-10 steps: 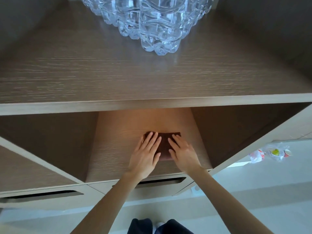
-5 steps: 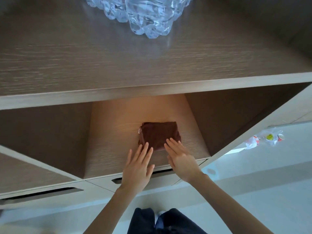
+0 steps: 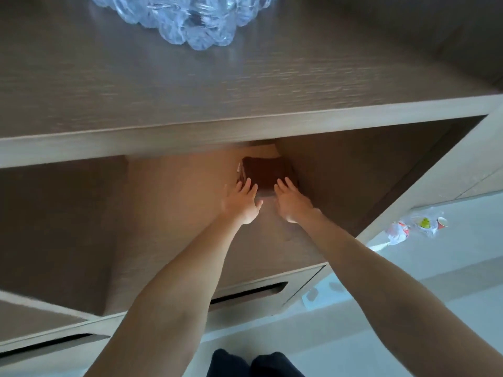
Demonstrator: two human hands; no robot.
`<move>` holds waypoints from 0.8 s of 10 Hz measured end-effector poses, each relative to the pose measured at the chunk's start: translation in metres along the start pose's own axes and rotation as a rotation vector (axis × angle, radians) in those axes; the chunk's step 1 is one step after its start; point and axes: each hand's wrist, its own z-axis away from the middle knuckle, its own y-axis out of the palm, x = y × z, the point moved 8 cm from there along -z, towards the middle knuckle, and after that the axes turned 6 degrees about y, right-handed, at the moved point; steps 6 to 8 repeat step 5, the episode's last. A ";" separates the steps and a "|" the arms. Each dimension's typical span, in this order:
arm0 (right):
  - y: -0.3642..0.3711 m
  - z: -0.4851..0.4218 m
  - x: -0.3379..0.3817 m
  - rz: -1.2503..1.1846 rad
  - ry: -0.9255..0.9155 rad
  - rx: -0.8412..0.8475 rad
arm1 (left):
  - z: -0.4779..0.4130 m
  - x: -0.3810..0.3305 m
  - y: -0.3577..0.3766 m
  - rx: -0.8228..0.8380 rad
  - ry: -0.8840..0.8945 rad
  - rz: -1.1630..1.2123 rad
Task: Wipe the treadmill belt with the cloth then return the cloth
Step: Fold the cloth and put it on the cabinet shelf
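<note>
Our left hand (image 3: 241,204) and right hand (image 3: 292,205) lie flat, fingers straight and slightly spread. Their tips touch the near edge of the folded brown cloth (image 3: 268,172), deep inside the wooden shelf (image 3: 177,213).

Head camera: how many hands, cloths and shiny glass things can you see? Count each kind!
Hands: 2 (left hand, right hand)
Brown cloth: 1
Glass thing: 1
Total: 4
</note>
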 end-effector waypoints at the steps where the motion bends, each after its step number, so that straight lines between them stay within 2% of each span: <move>1: -0.006 -0.032 0.003 -0.042 0.005 0.025 | -0.017 0.012 -0.001 -0.035 -0.031 -0.018; 3: -0.038 -0.078 0.006 -0.188 0.026 -0.032 | -0.068 0.030 -0.028 -0.133 -0.091 -0.002; 4: -0.043 -0.084 0.006 -0.204 0.027 -0.010 | -0.075 0.035 -0.032 -0.146 -0.063 0.000; 5: -0.050 -0.060 0.009 -0.217 0.044 -0.036 | -0.054 0.027 -0.034 -0.167 -0.023 0.033; 8: -0.050 -0.060 0.009 -0.217 0.044 -0.036 | -0.054 0.027 -0.034 -0.167 -0.023 0.033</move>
